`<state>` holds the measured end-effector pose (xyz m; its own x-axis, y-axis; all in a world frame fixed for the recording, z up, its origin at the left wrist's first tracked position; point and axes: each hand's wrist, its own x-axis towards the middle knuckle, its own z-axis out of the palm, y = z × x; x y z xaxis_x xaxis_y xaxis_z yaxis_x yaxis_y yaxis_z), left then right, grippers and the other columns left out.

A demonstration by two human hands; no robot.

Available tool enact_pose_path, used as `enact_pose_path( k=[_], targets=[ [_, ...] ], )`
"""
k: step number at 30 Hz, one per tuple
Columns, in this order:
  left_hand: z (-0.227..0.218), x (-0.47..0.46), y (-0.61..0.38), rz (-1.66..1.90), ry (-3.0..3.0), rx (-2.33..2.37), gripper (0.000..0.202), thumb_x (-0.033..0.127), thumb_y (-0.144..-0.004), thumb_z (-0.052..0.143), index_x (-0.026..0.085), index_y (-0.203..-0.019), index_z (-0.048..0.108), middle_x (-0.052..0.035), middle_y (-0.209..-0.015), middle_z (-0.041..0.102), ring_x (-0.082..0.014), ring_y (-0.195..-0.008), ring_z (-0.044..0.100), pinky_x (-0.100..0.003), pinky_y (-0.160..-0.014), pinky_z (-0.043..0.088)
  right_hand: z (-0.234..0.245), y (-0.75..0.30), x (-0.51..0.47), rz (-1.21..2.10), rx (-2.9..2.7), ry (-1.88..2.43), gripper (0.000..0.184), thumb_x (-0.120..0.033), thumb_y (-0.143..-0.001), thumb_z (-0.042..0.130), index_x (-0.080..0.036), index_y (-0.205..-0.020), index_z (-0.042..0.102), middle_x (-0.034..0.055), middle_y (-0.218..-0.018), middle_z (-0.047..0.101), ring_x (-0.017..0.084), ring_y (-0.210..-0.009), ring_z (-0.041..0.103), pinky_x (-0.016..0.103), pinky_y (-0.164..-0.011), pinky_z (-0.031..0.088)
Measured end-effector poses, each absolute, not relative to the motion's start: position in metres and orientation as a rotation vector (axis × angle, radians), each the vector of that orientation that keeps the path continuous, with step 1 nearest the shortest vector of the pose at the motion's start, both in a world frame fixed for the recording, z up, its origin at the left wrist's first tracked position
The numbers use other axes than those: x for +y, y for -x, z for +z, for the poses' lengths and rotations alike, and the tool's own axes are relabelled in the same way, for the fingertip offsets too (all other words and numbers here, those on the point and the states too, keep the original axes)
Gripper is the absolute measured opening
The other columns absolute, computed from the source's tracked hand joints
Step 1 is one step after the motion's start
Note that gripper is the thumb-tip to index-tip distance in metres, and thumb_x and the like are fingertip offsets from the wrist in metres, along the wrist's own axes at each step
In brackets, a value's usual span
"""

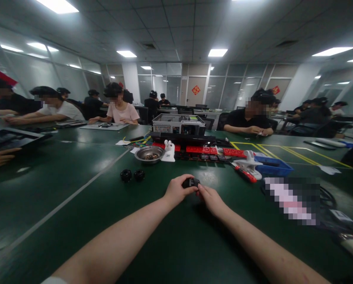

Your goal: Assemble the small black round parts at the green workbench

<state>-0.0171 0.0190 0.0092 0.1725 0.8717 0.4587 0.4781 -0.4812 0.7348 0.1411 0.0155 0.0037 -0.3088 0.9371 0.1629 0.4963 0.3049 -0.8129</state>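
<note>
A small black rounded part (191, 182) with a grey mark on its side is between my two hands, just above the green table. My left hand (178, 191) is curled around its left side, thumb below and fingers over the top. The fingertips of my right hand (209, 198) pinch its lower right edge. To the left, two black round parts (126, 175) sit side by side on the tabletop. Behind them stands a metal bowl (149, 156) with small brass-coloured and dark pieces inside, likely screws.
A white rabbit-shaped stand (169, 152) touches the bowl's right side. Red strips (201, 150) lie before an open computer case (179, 125). Right of them are a red-handled tool (245, 174), a blue tray (273, 165) and a blurred-out item (291, 201). Co-workers sit around the table.
</note>
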Motion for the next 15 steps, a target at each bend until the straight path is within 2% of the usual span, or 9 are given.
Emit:
enact_pose_path(
  k=[4,6,10,12,15],
  targets=[
    [0.014,0.013,0.016,1.226,-2.0,1.27,0.034,0.041,-0.067,0.055,0.021,-0.094,0.056,-0.0018,-0.09,0.061,-0.0162,-0.083,0.055,-0.027,-0.074,0.042,0.007,-0.145,0.009,0.606,-2.058,1.252,0.034,-0.047,-0.079,0.034,-0.019,-0.076,0.053,0.0038,-0.074,0.056,0.016,-0.069,0.05,0.025,-0.06,0.036],
    [0.016,0.009,0.015,1.203,-2.04,1.31,0.036,0.041,-0.065,0.057,0.021,-0.095,0.055,-0.0019,-0.092,0.06,-0.0171,-0.085,0.055,-0.028,-0.075,0.042,0.008,-0.146,0.009,0.581,-2.07,1.227,0.036,-0.046,-0.08,0.031,-0.019,-0.078,0.054,0.0039,-0.075,0.056,0.016,-0.07,0.05,0.026,-0.061,0.036],
    [0.017,0.004,0.013,1.111,-2.197,1.307,0.043,0.042,-0.06,0.06,0.023,-0.098,0.055,-0.0011,-0.093,0.06,-0.017,-0.086,0.054,-0.029,-0.076,0.041,0.002,-0.149,0.017,0.77,-1.911,1.268,0.052,-0.049,-0.082,0.017,-0.016,-0.06,0.051,0.0021,-0.056,0.051,0.014,-0.055,0.047,0.026,-0.053,0.035],
    [0.016,0.004,0.013,1.078,-2.247,1.264,0.044,0.043,-0.06,0.06,0.024,-0.099,0.054,-0.0008,-0.095,0.06,-0.0164,-0.087,0.054,-0.027,-0.077,0.04,-0.001,-0.15,0.021,0.813,-1.888,1.297,0.051,-0.051,-0.081,0.021,-0.016,-0.053,0.046,0.0006,-0.05,0.047,0.013,-0.05,0.044,0.025,-0.05,0.033],
    [0.013,0.008,0.014,1.066,-2.244,1.254,0.047,0.046,-0.059,0.06,0.024,-0.1,0.054,-0.0012,-0.097,0.06,-0.0168,-0.088,0.054,-0.028,-0.078,0.04,-0.003,-0.149,0.022,0.782,-1.917,1.264,0.047,-0.048,-0.081,0.024,-0.016,-0.055,0.046,0.0,-0.051,0.046,0.013,-0.051,0.044,0.025,-0.051,0.033]
  ],
)
